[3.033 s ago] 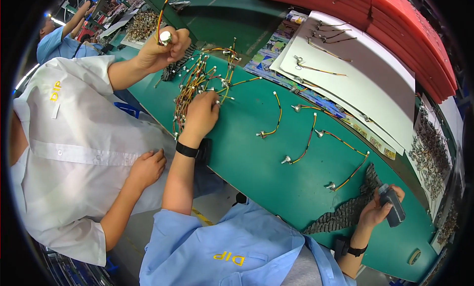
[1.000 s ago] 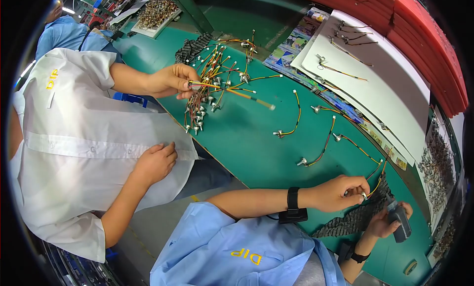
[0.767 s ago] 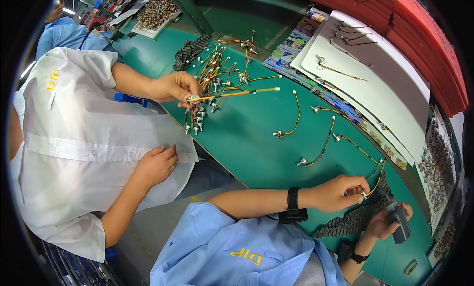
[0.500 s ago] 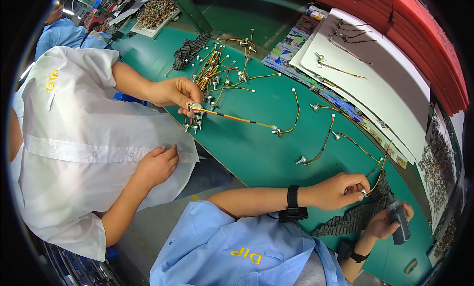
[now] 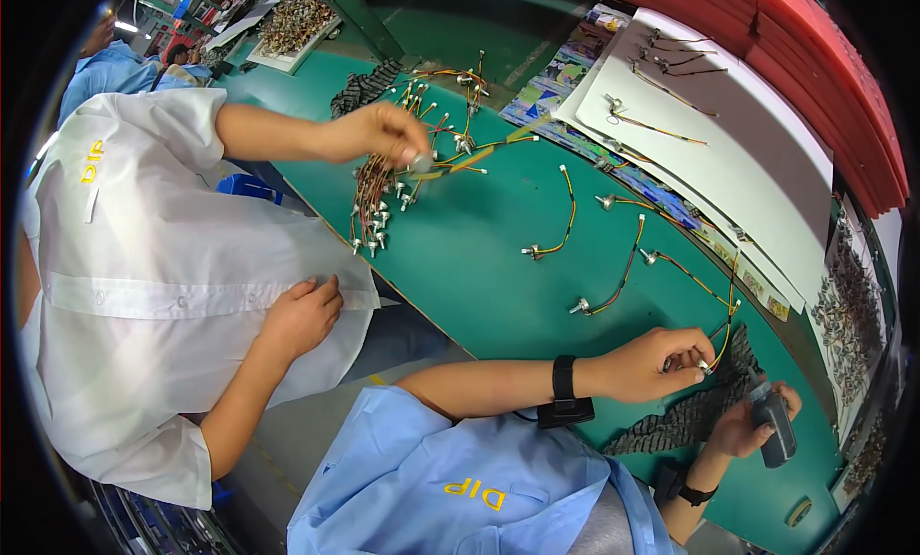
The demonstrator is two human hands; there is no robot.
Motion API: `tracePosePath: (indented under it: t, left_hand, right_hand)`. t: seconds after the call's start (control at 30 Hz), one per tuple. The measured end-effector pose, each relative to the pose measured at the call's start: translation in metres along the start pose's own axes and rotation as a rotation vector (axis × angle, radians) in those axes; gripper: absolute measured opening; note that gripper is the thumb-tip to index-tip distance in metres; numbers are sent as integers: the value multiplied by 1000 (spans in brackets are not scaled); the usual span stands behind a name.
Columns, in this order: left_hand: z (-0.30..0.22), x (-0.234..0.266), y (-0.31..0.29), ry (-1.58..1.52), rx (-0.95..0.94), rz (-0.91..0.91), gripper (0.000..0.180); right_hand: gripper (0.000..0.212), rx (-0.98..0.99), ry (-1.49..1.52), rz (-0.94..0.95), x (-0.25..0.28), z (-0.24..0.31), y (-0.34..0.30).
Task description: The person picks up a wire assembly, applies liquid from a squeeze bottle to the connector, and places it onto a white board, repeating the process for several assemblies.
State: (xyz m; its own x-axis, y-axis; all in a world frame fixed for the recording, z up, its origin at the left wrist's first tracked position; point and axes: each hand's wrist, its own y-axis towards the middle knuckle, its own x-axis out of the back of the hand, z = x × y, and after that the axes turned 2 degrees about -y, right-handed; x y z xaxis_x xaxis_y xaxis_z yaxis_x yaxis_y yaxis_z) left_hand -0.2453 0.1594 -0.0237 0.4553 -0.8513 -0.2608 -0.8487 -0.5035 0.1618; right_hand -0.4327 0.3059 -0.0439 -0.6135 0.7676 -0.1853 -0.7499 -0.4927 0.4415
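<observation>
My left hand (image 5: 652,365) is closed, its thumb and fingers pinching a small metal potentiometer (image 5: 703,366) whose red, yellow and black wires (image 5: 733,317) run upward. Close by on the right, my right hand (image 5: 752,427) grips a dark grey bottle-shaped object (image 5: 778,432); its exact kind is unclear. Under both hands lies a dark crinkled cloth-like strip (image 5: 676,428). Beyond my left hand, more wired potentiometers (image 5: 581,307) rest apart on the green table (image 5: 479,296). On the left, a co-worker's hand (image 5: 379,136) holds a blurred wired part above a potentiometer pile (image 5: 379,196).
White sheets (image 5: 714,162) bearing several wired parts lie at the far right, beside a red stack (image 5: 815,85). The co-worker's other hand (image 5: 302,317) rests against their white shirt. A roll of tape (image 5: 797,513) sits near the right table edge.
The co-worker's hand has moved up and slightly right with the wired part, whose wires now swing upward. My hands keep their grips almost in place; the bottle-shaped object has shifted slightly.
</observation>
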Motion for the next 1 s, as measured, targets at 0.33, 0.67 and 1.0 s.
tracePosePath:
  t: [0.33,0.67,1.0]
  left_hand:
    - [13,-2,2,-278,106,-53,21]
    - [10,-14,14,-312,96,-88,21]
    - [13,-38,24,192,166,-42,16]
  right_hand:
    - [73,-75,70,0,-19,17,0]
    - [73,-140,256,117,-29,28,8]
    - [47,-422,-291,95,5,49,38]
